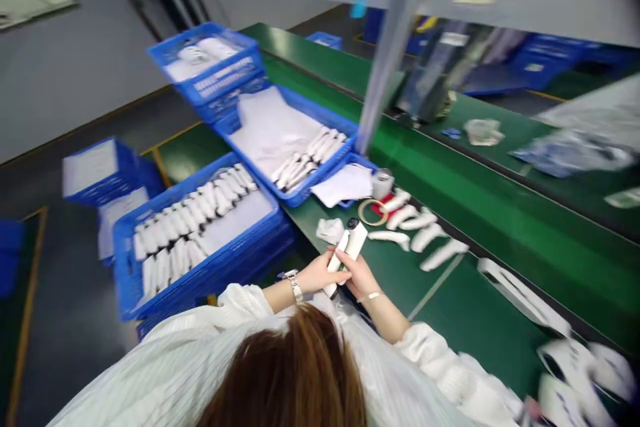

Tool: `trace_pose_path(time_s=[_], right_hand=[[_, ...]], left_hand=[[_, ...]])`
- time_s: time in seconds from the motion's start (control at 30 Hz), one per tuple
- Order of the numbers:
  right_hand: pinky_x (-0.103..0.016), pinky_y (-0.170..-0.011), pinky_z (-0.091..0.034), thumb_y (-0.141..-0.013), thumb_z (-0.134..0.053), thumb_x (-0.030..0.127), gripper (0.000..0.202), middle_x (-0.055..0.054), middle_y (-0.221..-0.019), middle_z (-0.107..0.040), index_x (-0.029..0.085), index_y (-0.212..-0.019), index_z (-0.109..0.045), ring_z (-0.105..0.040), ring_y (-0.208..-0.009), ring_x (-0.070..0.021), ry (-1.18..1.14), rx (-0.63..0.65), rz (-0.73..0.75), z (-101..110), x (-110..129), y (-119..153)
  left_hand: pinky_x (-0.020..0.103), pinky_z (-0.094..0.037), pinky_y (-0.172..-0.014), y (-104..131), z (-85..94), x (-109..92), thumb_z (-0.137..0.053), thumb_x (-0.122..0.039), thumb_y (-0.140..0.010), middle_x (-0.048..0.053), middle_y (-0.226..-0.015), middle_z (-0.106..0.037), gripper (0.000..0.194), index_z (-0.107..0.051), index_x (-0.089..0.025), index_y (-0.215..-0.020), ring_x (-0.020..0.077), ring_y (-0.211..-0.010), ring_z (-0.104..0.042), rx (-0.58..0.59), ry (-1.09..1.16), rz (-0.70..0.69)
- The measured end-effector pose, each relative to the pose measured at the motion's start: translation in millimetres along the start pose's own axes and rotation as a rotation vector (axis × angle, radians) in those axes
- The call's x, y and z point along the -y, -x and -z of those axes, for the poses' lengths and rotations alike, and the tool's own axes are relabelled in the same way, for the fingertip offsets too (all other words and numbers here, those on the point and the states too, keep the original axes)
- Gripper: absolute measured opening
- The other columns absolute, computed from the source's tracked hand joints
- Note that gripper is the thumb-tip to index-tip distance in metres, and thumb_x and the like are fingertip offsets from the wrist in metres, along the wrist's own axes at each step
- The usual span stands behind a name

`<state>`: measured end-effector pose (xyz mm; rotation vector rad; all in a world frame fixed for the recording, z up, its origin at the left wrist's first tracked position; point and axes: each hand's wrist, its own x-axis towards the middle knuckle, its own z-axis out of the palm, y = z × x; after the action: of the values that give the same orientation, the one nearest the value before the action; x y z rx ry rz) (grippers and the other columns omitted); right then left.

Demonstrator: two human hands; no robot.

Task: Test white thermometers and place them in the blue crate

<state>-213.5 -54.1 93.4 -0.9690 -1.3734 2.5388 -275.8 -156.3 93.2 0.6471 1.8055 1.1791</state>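
Close to my body, over the near edge of the green bench, both hands meet around white plastic parts. My left hand has its fingers wrapped on a slim white part, low and to the left. My right hand grips a wider white part with a dark round end pointing away from me. The two parts lie side by side, touching or nearly so. A crumpled white piece rests on the bench just beyond. Several curved white parts lie to the right, beside a tape ring.
At left, a blue crate holds rows of white parts; another crate stands behind it, with a stacked crate farther back. A metal post rises beyond the bench. White housings lie at lower right.
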Motion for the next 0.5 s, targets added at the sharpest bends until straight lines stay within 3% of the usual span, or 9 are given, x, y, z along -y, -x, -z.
trace_pose_path(time_s=[0.13,0.3,0.4,0.5], right_hand=[[-0.029,-0.068,-0.048,-0.065,-0.071,0.042,0.039,-0.007,-0.086,-0.067,0.013,-0.089,-0.066,-0.06,-0.074,-0.0173,0.145,0.154,-0.041,-100.4,-20.9,-39.9],[-0.027,-0.064,-0.05,-0.082,-0.061,0.033,0.028,-0.002,-0.084,-0.063,0.013,-0.1,-0.058,-0.059,-0.069,-0.0116,0.411,0.302,-0.07,-260.2,-69.5,-120.1],[-0.029,-0.066,-0.052,-0.088,-0.053,0.032,0.025,-0.003,-0.093,-0.061,0.013,-0.105,-0.055,-0.06,-0.075,-0.0124,0.626,0.369,-0.102,-344.4,-115.7,-169.8],[-0.033,-0.072,-0.053,-0.089,-0.053,0.032,0.027,-0.005,-0.102,-0.06,0.014,-0.109,-0.055,-0.06,-0.084,-0.0151,0.871,0.458,-0.154,-395.0,-166.2,-198.3]], left_hand=[[0.033,-0.051,-0.07,45.1,95.9,44.0,-0.06,-0.037,-0.081,0.007,-0.094,-0.066,0.038,-0.055,-0.013,-0.109,0.017,-0.08,-0.062,-0.221,-0.039,-0.01],[0.046,-0.043,-0.091,112.1,250.5,124.1,-0.046,-0.036,-0.089,0.009,-0.11,-0.058,0.031,-0.054,-0.015,-0.111,0.0217,-0.103,-0.055,-0.624,-0.24,0.09],[0.049,-0.038,-0.096,135.4,323.2,172.6,-0.052,-0.034,-0.086,0.008,-0.109,-0.059,0.025,-0.059,-0.015,-0.1,0.023,-0.108,-0.052,-0.651,-0.387,0.149],[0.047,-0.042,-0.092,144.1,360.0,209.4,-0.055,-0.032,-0.085,0.007,-0.102,-0.061,0.02,-0.061,-0.014,-0.094,0.0212,-0.102,-0.055,-0.608,-0.487,0.176]])
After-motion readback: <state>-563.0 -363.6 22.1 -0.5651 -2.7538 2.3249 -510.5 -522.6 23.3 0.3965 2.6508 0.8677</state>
